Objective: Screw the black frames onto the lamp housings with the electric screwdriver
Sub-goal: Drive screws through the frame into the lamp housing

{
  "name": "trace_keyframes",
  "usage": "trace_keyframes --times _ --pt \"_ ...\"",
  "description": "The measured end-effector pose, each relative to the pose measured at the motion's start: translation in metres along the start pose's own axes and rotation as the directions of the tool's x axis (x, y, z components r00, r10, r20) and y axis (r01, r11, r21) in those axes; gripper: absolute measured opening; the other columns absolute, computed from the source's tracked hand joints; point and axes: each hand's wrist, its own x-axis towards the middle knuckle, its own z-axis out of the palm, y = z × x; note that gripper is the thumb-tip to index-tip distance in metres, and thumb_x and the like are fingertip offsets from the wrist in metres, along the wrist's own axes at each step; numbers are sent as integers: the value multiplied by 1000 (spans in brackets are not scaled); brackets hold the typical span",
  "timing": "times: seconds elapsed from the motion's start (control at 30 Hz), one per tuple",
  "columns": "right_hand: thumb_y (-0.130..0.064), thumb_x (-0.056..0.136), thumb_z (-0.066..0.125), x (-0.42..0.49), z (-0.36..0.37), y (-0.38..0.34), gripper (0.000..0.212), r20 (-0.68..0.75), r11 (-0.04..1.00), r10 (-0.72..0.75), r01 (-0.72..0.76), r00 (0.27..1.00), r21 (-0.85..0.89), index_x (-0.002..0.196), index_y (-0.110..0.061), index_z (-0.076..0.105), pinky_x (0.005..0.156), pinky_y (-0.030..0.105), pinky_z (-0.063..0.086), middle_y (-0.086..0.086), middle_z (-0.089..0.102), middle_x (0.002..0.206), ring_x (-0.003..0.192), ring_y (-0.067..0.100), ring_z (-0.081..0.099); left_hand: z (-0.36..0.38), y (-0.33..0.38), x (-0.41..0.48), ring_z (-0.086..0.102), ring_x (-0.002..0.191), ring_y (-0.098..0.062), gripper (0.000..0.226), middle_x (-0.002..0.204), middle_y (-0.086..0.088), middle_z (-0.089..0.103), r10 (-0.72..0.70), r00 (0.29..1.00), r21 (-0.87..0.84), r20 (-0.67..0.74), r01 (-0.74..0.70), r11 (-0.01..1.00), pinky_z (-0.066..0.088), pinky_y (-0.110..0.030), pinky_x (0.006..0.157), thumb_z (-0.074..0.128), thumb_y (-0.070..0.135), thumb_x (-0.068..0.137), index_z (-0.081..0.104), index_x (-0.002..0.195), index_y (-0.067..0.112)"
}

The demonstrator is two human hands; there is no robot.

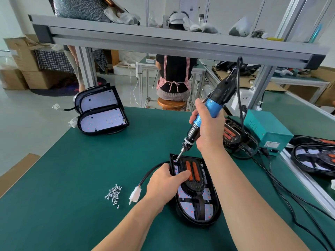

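Observation:
A black lamp housing (212,201) lies on the green mat in front of me, with a black frame (196,185) carrying two orange strips laid in it. My left hand (163,182) grips the housing's left edge, thumb pressing on the frame. My right hand (208,127) holds the blue and black electric screwdriver (213,104) tilted, its bit tip down at the housing's far left corner (176,158). A pile of several silver screws (114,195) lies to the left. The housing's black cable ends in a white connector (135,195).
Two housings without frames (102,110) lean stacked at the mat's far left. A teal power box (266,129) stands to the right with assembled lamps (237,136) beside it and more (315,156) at the far right. Black cords (282,192) trail across the mat. A person sits beyond the bench.

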Motion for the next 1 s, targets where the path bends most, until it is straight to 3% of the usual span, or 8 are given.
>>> trace_keyframes --times 0.37,0.67,0.87,1.0 --pt "-15 90 74 -6 2 1 27 26 999 0 1 1000 -35 106 -8 54 54 26 50 4 59 72 54 15 56 1 1 1 71 91 -19 66 94 6 74 13 1000 10 -3 -13 1000 55 -47 91 64 70 50 66 95 22" --pt "-11 88 73 -13 11 3 20 84 991 -51 61 995 -117 94 -12 54 53 24 49 1 56 64 50 15 53 0 1 1 70 93 -20 59 96 4 74 6 1000 30 9 -6 1000 55 -48 92 65 65 59 66 97 21" --pt "-4 86 71 -17 12 4 20 80 990 -73 82 994 -111 86 -10 51 51 26 47 11 51 66 47 16 49 0 -2 5 70 93 -19 52 95 7 75 -6 1000 21 8 6 1000 55 -47 92 66 62 61 67 97 24" --pt "0 86 69 -22 19 7 19 137 985 -80 99 987 -140 87 -7 51 50 26 45 6 50 60 46 17 48 0 -2 5 72 92 -19 51 94 6 76 -18 1000 -6 9 18 1000 56 -47 92 68 60 60 68 96 24"
